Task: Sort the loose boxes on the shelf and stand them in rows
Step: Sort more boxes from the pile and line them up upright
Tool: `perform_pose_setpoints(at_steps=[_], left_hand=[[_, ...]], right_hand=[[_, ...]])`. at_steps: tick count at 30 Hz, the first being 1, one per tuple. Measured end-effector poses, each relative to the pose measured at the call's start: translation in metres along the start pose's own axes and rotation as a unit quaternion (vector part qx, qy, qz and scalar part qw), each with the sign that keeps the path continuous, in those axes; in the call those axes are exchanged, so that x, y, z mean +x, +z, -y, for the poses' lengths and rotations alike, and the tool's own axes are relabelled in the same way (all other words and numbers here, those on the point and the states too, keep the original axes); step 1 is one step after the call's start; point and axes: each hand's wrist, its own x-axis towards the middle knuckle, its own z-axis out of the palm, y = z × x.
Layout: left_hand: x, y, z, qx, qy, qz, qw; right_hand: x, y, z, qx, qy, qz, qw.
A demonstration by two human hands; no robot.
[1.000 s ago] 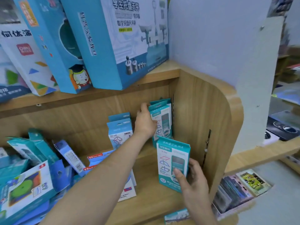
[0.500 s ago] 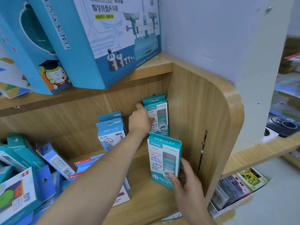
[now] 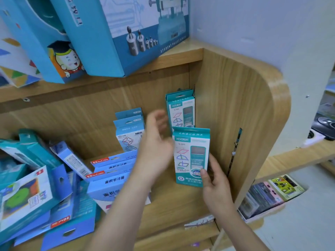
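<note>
My right hand (image 3: 211, 175) grips the lower right edge of an upright teal box (image 3: 191, 151), thumb on its front. Behind it, two more teal boxes (image 3: 180, 109) stand against the shelf's back right corner. My left hand (image 3: 156, 142), blurred, hovers just left of the held box with loose fingers and holds nothing. Two light blue boxes (image 3: 129, 131) stand upright further left. A jumble of loose blue and teal boxes (image 3: 45, 178) lies on the left of the wooden shelf (image 3: 174, 205), with flat blue boxes (image 3: 110, 171) stacked in the middle.
Large blue boxes (image 3: 112, 33) sit on the upper shelf and overhang its edge. The curved wooden side panel (image 3: 253, 115) closes the shelf on the right. More goods (image 3: 268, 196) lie on a lower shelf at right.
My left hand has let go of the back teal boxes and drawn back toward the held box. The back boxes now stand straight. My right hand still holds the front box.
</note>
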Motion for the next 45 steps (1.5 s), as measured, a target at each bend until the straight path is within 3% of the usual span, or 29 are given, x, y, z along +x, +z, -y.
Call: perform_pose_setpoints(at_steps=[4, 9, 13, 18, 23, 29, 34, 38, 45], left_hand=[[-0.046, 0.029, 0.063, 0.004, -0.061, 0.071, 0.996], [-0.056, 0.044, 0.101, 0.136, -0.125, 0.003, 0.983], [-0.031, 0.051, 0.097, 0.111, -0.112, -0.069, 0.985], [0.014, 0.055, 0.092, 0.177, -0.081, -0.097, 0.976], [0.03, 0.06, 0.096, 0.237, -0.113, -0.058, 0.963], [0.046, 0.061, 0.091, 0.206, -0.102, 0.001, 0.973], [0.064, 0.06, 0.081, 0.283, -0.123, 0.043, 0.95], [0.067, 0.055, 0.083, 0.325, -0.106, 0.005, 0.94], [0.063, 0.05, 0.077, 0.283, -0.013, -0.093, 0.955]], right_hand=[[0.005, -0.004, 0.008, 0.011, -0.013, 0.017, 1.0], [0.002, -0.004, 0.003, -0.083, -0.064, 0.011, 0.994], [0.002, -0.002, 0.007, -0.117, -0.111, 0.04, 0.986], [0.018, 0.0, 0.018, -0.122, -0.116, 0.073, 0.983], [0.032, 0.008, 0.029, -0.091, -0.074, 0.087, 0.989], [0.057, 0.019, 0.044, -0.029, -0.029, 0.088, 0.995], [0.072, 0.025, 0.053, -0.002, -0.028, 0.074, 0.997], [0.083, 0.03, 0.06, 0.002, -0.026, 0.072, 0.997], [0.098, 0.04, 0.075, -0.033, -0.008, 0.071, 0.997]])
